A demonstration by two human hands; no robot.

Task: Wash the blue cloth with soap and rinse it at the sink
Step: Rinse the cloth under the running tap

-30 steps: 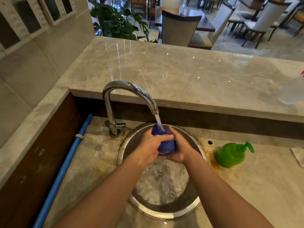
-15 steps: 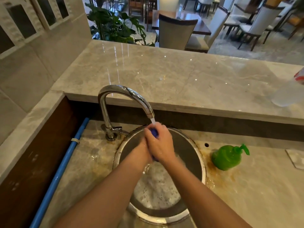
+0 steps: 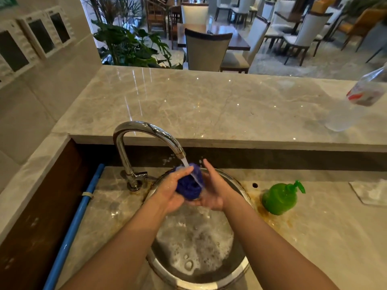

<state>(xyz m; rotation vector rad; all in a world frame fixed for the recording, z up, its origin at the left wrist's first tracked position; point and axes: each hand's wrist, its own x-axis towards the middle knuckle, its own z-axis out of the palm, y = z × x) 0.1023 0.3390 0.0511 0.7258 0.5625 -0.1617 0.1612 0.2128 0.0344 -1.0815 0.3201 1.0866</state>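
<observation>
Between both hands [image 3: 171,191] [image 3: 211,190], the blue cloth [image 3: 189,186] sits bunched.

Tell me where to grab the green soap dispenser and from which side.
Grip the green soap dispenser around its round body, coming from its left, the sink side, with the right hand. It stands upright on the counter, and its pump nozzle points right, so the left side is unobstructed. The thin pump neck looks a poorer hold.

Marble counter [image 3: 314,237] bears green soap dispenser [image 3: 279,198].
</observation>
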